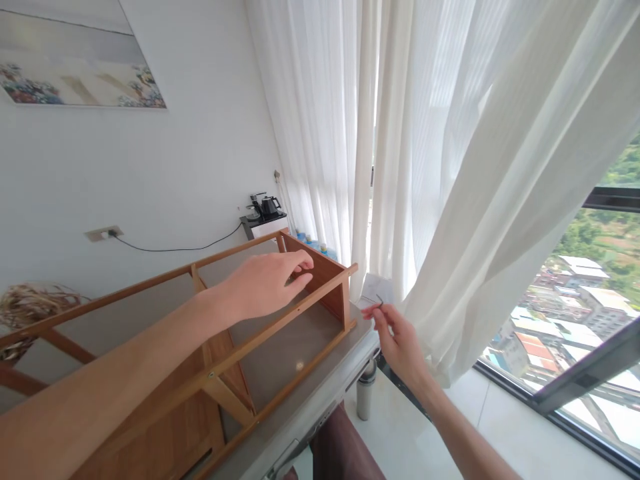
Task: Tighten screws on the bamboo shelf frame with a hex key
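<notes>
An unfinished wooden shelf frame (pixel 280 320) lies on a grey table (pixel 295 400), made of light bamboo-coloured rails and a darker end panel (pixel 325 283). My left hand (pixel 267 283) reaches into the frame, its fingers curled over the top of that end panel. My right hand (pixel 399 343) is raised beyond the table's edge and pinches a small dark L-shaped hex key (pixel 380 301) between thumb and fingertips. Just behind the key stands a white sheet of paper (pixel 375 290), partly hidden by it and my fingers.
White sheer curtains (pixel 320 120) hang by a tall window (pixel 560 333) overlooking buildings. A black kettle (pixel 267 207) sits on a white cabinet beyond the frame. A steel bottle (pixel 367 393) stands on the floor below the table edge. A woven object (pixel 30 310) lies at far left.
</notes>
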Demonstrator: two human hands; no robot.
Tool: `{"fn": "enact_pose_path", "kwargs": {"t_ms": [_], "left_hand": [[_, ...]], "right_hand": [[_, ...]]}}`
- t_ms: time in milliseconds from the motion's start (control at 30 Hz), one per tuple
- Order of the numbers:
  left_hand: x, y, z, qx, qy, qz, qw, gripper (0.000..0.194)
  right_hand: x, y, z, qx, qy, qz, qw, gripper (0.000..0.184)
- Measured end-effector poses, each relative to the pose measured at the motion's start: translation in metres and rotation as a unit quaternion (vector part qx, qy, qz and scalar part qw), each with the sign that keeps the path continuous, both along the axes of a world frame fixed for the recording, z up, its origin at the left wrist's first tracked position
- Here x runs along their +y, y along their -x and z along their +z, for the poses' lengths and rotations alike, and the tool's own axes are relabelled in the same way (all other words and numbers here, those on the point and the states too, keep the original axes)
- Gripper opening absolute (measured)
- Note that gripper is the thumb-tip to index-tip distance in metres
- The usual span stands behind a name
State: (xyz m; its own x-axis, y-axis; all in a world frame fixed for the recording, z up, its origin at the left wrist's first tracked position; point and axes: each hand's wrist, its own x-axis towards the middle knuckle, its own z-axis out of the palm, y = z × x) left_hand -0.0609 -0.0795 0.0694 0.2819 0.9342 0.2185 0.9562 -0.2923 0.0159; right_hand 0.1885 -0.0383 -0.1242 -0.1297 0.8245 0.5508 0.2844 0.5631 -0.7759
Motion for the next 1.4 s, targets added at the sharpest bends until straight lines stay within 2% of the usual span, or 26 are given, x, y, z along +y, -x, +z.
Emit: {"fn": "enact_pose_path", "kwargs": {"t_ms": [33,133,200,267,400,600,767,1133,1400], "left_hand": [[0.006,-0.004,-0.004,-0.002,0.001,-0.014,1.0,0.035],[0.034,-0.025,-0.021,0.003,-0.002,-0.039,0.999,0.047],[0.051,-0.041,-0.034,0.013,-0.022,-0.022,0.999,0.046],[0.064,-0.053,-0.045,0.017,-0.036,-0.006,0.999,0.037],[0.073,-0.064,-0.058,0.033,-0.062,0.015,0.997,0.018],[0.075,-0.07,-0.065,0.049,-0.1,0.011,0.994,0.012],[0.079,-0.069,-0.068,0.053,-0.122,0.0,0.991,0.011],[0.083,-0.064,-0.075,0.037,-0.121,-0.008,0.992,0.01],[0.084,-0.064,-0.076,0.04,-0.134,-0.01,0.99,0.009]], "right_hand": [[0.015,0.002,0.012,0.01,-0.038,-0.029,0.999,0.033],[0.057,0.014,0.041,0.024,-0.073,-0.051,0.996,0.031],[0.078,0.023,0.052,0.024,-0.089,-0.051,0.994,0.031],[0.09,0.031,0.054,0.022,-0.107,-0.053,0.993,0.029],[0.09,0.03,0.042,0.005,-0.152,-0.073,0.986,0.026],[0.082,0.011,0.015,-0.108,-0.203,-0.002,0.973,0.019],[0.093,0.012,0.002,-0.152,-0.209,0.011,0.966,0.019],[0.097,0.013,-0.008,-0.178,-0.227,-0.004,0.957,0.018],[0.098,0.008,0.004,-0.233,-0.267,-0.02,0.935,0.017]]}}
